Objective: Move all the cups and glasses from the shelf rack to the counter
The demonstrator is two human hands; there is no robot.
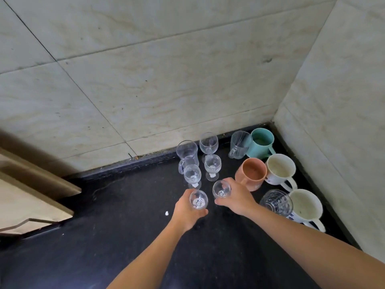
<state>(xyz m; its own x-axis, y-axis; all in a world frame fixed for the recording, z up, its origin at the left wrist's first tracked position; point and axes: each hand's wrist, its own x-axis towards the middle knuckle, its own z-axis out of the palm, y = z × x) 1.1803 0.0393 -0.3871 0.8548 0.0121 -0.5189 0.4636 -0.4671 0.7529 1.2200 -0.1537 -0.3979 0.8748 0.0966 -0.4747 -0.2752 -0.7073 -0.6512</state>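
Now the left glass (198, 200) is gripped by the left hand (186, 211) and the right glass (221, 189) by the right hand (236, 197) (both upright, held below the bowl) low over the black worktop (125, 205). Other glasses (212, 165) stand just behind, and mugs (253, 174) cluster to the right.

Cups and glasses upright on the black counter (129, 215)
Stemmed glasses (212, 165) cluster left, mugs (252, 173) (teal, orange, white) right; left hand (187, 213) and right hand (237, 198) each grip a goblet (198, 199).
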